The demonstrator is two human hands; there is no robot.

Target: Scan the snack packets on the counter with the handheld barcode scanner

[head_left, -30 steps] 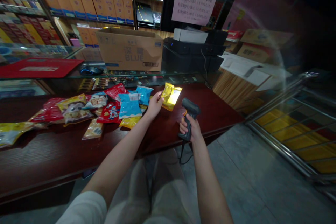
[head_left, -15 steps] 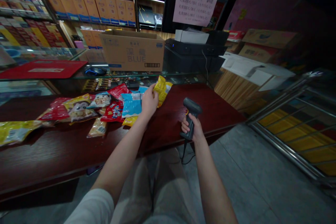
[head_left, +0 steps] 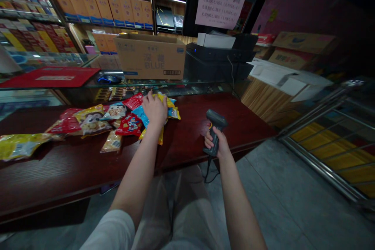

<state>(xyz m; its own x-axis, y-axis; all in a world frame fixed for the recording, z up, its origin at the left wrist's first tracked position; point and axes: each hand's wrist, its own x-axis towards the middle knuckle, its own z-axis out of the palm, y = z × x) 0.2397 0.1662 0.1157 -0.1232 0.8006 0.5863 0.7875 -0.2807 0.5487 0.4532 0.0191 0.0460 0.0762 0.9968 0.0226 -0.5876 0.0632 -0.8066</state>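
The left hand (head_left: 155, 110), the nearer one to the heap of bags (head_left: 129, 125), lies palm down over its right end. Its fingers cover part of a yellow bag (head_left: 175, 113), which shows on their right; a blue bag (head_left: 140, 114) peeks out on their left. Whether that grip pinches the yellow bag or merely rests there, I cannot tell; the bag's long axis is hidden too. The right hand's (head_left: 217, 140) grip wraps a scanner (head_left: 216, 118) near the counter's (head_left: 187, 136) front edge, well apart from the heap, its head seemingly facing left.
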